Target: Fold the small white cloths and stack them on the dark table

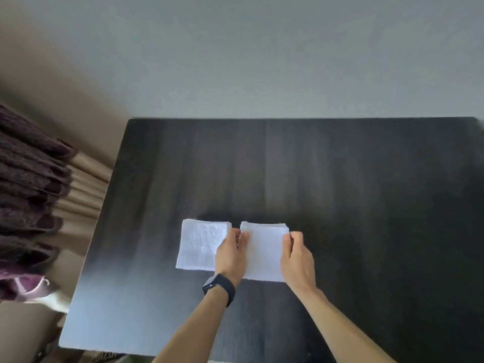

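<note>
Two small white cloths lie folded side by side on the dark table (340, 179), near its front middle. The left cloth (199, 244) lies flat and square. My left hand (231, 254), with a black watch on its wrist, grips the left edge of the right cloth (264, 252) near its far corner and partly covers the left cloth's right side. My right hand (297, 255) pinches the right cloth's far right corner. The right cloth shows several layers at its far edge.
A grey wall rises behind the table. Dark purple curtains (28, 192) and beige drapes (83, 189) hang at the left, past the table's left edge. A purple and white object (34, 286) lies low at the left. The table's front edge runs near my forearms.
</note>
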The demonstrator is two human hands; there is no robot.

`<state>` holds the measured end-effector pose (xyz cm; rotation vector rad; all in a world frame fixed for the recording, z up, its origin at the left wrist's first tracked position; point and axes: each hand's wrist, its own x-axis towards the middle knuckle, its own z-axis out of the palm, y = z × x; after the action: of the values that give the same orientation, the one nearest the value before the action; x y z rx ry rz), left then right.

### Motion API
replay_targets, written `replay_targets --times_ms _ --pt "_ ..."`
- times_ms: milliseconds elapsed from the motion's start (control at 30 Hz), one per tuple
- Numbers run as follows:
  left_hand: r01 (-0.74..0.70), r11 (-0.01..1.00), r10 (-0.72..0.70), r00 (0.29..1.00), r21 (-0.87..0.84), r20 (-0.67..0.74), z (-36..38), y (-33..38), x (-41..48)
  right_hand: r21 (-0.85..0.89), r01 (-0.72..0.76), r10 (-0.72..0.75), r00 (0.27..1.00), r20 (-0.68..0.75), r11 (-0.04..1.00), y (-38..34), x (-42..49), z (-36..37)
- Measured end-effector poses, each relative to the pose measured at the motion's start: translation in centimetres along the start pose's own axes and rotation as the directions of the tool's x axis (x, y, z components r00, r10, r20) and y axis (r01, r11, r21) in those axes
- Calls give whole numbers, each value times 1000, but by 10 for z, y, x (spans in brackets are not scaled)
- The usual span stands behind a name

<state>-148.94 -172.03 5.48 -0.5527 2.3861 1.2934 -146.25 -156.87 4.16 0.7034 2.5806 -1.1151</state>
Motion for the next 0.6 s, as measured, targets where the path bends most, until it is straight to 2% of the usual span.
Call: replay_targets --times_ms 267,533,600 --pt "-17 997 16 1000 69 22 14 -21 24 -100 -43 29 990 -139 994 0 12 20" --pt "-26 985 23 999 169 22 15 -18 27 -176 -78 52 988 -145 981 -3 17 22" --pt "-60 967 56 998 247 24 12 -12 23 -180 -82 54 986 -156 980 -3 17 20"
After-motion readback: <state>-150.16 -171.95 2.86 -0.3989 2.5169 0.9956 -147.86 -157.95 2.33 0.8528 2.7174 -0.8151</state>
